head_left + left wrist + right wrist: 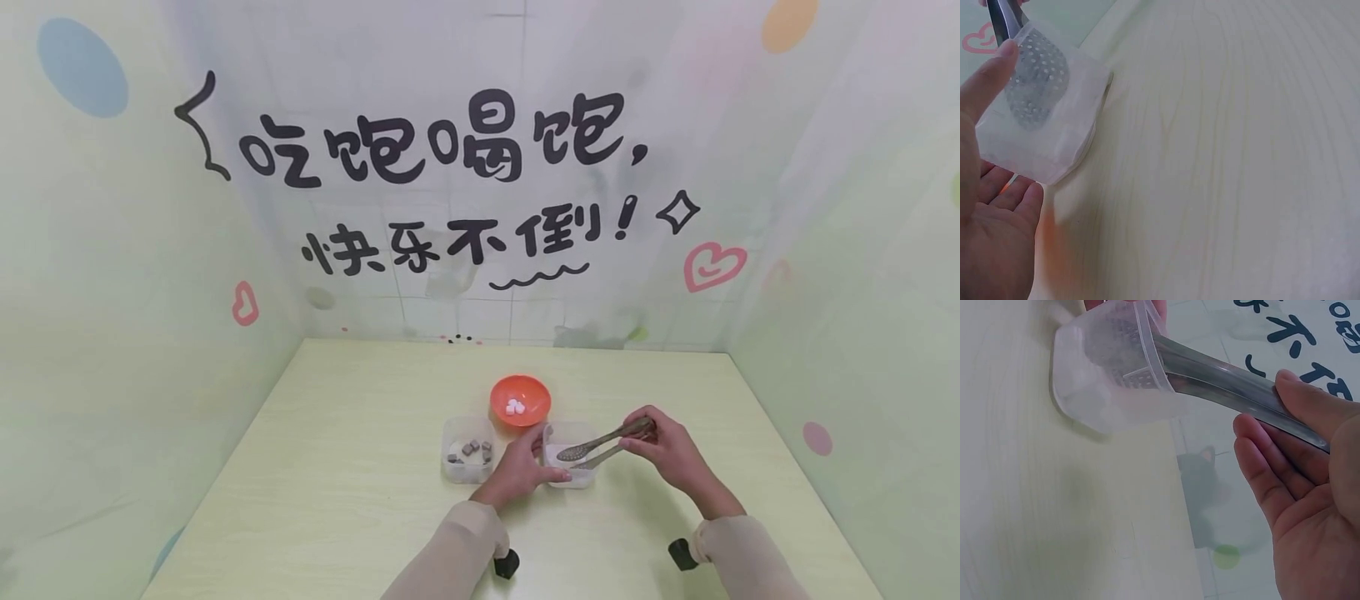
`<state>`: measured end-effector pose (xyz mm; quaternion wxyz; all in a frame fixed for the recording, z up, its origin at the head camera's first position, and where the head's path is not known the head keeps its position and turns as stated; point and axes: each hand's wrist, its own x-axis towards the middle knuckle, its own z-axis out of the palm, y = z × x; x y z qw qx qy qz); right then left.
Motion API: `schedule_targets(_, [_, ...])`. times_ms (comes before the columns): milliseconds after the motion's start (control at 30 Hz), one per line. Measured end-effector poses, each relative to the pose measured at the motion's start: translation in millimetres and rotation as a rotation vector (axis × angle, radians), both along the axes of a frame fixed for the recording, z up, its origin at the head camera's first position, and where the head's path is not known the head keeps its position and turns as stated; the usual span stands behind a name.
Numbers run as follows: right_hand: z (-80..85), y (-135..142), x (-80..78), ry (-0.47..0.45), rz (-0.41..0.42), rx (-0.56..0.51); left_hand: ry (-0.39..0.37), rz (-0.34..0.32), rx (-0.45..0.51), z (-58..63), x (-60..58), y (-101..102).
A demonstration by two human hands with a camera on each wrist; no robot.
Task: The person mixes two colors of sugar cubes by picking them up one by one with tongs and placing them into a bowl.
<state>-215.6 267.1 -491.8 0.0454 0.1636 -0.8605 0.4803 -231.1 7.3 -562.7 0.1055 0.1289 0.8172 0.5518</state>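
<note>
My left hand (pixel 519 473) holds a small translucent plastic box (pixel 582 480) by its sides, thumb near and fingers beyond. In the left wrist view, that thumb lies on one side of the box (pixel 1079 134) and the fingers on the opposite side. Metal tongs (pixel 634 428) are gripped by my right hand (pixel 672 454) at the handle end. Their perforated heads are down inside the box, showing through its wall in the right wrist view, where the tongs (pixel 1222 374) slant across the rim. The box's contents are mostly hidden.
An orange bowl (pixel 538 398) with several small white cubes (pixel 514 407) stands just behind. Left of my left hand, a second translucent box (pixel 468 476) holds several grey-brown cubes (pixel 470 448). Printed fabric walls (pixel 495 321) border the wooden table (pixel 322 500) at the back and sides.
</note>
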Motion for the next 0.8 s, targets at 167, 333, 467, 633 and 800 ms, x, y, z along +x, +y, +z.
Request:
schedule_targets(167, [2.1, -2, -0.7, -0.035, 0.046, -0.024, -0.005, -0.001, 0.013, 1.0, -0.4, 0])
schedule_targets(333, [19.1, -14, 6.1, -0.047, 0.073, 0.013, -0.012, -0.001, 0.012, 1.4, -0.2, 0])
schedule_targets(467, [13.4, -17, 2.6, -0.067, 0.075, 0.019, -0.012, 0.0, 0.016, 1.3, 0.1, 1])
schedule_targets(633, [-4.6, -11, -7.2, -0.079, 0.06, 0.014, 0.0, -0.005, 0.02, 0.2, 0.1, 1])
schedule_targets(800, [-8.0, -10, -8.0, -0.075, 0.042, 0.028, 0.006, -0.006, 0.016, 0.3, 0.1, 1])
